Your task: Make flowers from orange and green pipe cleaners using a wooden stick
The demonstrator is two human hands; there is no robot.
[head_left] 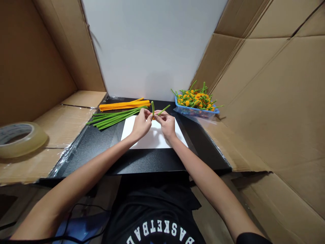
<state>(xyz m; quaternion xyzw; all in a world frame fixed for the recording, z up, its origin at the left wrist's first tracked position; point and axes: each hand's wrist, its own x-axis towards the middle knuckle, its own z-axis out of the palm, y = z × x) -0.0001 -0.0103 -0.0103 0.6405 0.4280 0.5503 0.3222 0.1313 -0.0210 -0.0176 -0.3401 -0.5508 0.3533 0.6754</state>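
Note:
Above a white sheet (149, 139), my left hand (142, 122) and my right hand (166, 123) meet, fingertips closed on one small piece. That piece has green fuzzy stems (153, 107): one stands upright between the hands, another slants up to the right. A bit of orange shows under the fingertips; the rest of it is hidden. Green fuzzy sticks (111, 118) lie left of my left hand. Behind them is a bundle of orange sticks (122, 105).
A blue basket (196, 111) of orange and green pieces stands at the back right of the black table (101, 152). A large tape roll (38, 139) lies on cardboard at the left. Cardboard walls (279, 101) rise on both sides.

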